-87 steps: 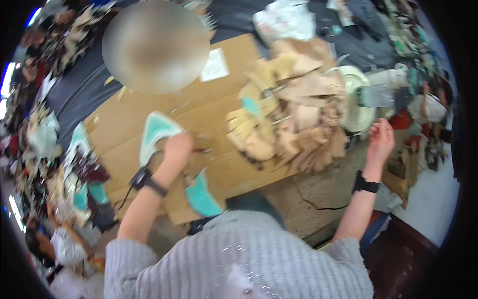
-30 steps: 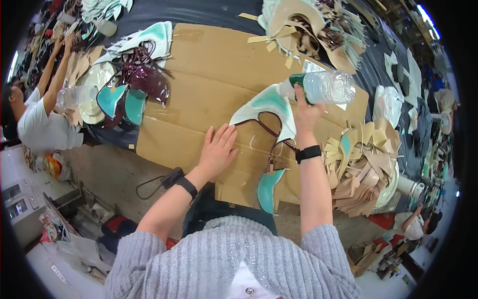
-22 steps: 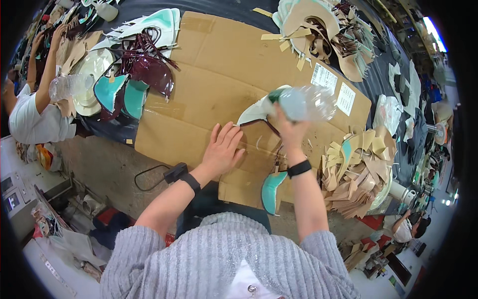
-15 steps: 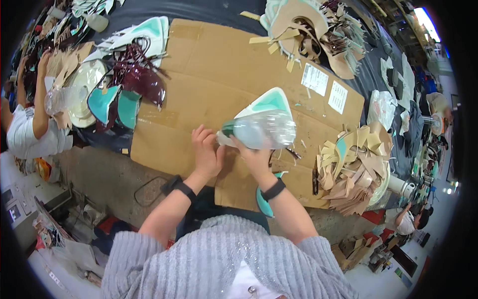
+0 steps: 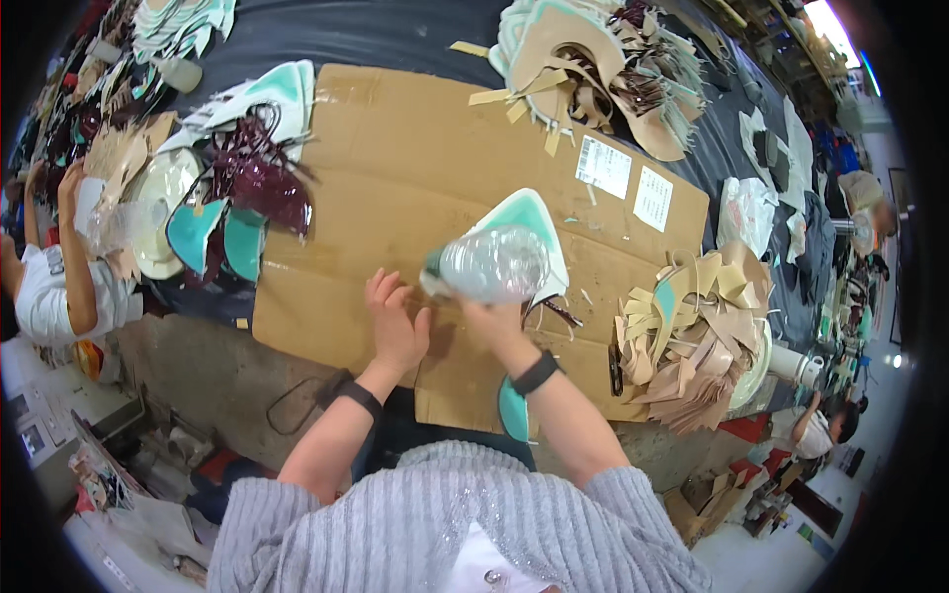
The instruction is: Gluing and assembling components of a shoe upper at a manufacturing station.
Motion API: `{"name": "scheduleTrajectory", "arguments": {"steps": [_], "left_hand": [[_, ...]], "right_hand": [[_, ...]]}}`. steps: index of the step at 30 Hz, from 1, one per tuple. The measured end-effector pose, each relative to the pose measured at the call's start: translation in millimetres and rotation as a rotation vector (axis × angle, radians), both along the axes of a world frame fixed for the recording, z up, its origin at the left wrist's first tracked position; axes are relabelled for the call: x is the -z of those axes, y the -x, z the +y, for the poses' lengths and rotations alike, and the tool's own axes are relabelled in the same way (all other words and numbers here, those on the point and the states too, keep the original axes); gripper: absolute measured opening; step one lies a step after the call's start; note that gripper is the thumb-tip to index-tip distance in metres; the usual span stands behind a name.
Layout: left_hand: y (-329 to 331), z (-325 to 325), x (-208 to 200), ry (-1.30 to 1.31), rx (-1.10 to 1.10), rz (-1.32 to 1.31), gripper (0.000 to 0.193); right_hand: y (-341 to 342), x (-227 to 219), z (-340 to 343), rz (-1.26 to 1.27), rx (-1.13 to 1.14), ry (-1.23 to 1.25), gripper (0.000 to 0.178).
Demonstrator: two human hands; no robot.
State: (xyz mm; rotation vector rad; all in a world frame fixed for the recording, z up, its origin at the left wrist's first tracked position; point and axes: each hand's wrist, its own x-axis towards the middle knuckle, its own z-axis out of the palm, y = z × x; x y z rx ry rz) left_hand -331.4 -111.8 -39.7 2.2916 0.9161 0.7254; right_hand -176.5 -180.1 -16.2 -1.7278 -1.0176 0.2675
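A see-through plastic bottle (image 5: 506,265) lies tilted in my right hand (image 5: 494,324), its greenish neck end pointing left. My fingers close round its near side, partly hidden by it. Under and behind the bottle is a white-edged piece (image 5: 542,219) with a pale teal middle, roughly triangular, resting on brown cardboard (image 5: 386,148). To the left of the bottle, my left hand (image 5: 397,321) hovers with fingers apart and nothing in it. A small dark strip (image 5: 561,312) sits just right of my right hand.
Tan cut pieces (image 5: 697,336) are heaped at the right, beside a dark slim tool (image 5: 615,370). Maroon pieces (image 5: 269,188) and teal ones (image 5: 195,235) lie at the left. More tan parts (image 5: 593,79) are piled far off. Another person (image 5: 69,287) works at the left.
The bottle was smeared by motion before and shows more sharply now. My left hand has drawn a little away from the bottle's neck. The whole view has shifted slightly.
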Motion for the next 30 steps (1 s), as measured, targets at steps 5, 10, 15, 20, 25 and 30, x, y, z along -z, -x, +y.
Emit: {"name": "scheduleTrajectory", "arguments": {"steps": [5,10,15,20,25,30], "left_hand": [[-3.3,-0.9,-5.1,-0.038,0.029,0.009,0.042],[-6.2,2.7,2.9,-0.051,0.049,0.016,0.044],[-3.8,2.5,0.9,-0.056,0.055,0.02,0.044],[-0.6,-32.7,-23.5,0.06,0.216,0.076,0.038],[-18.4,-102.4,-60.0,0.595,0.374,0.318,0.025],[-4.5,-105.0,-11.6,1.116,0.273,0.281,0.031]], "right_hand": [[-107.8,-5.0,-20.7,0.374,0.208,0.059,0.035],[-133.4,-32.2,-74.2,-0.059,0.061,0.265,0.033],[-85.8,-48.4,-132.4,0.066,0.298,0.15,0.037],[-99.7,-57.3,-108.2,0.271,0.495,-0.024,0.033],[-70.0,-26.7,-99.4,0.105,0.39,0.012,0.039],[-51.8,-26.7,-104.5,0.211,0.264,0.087,0.038]]}}
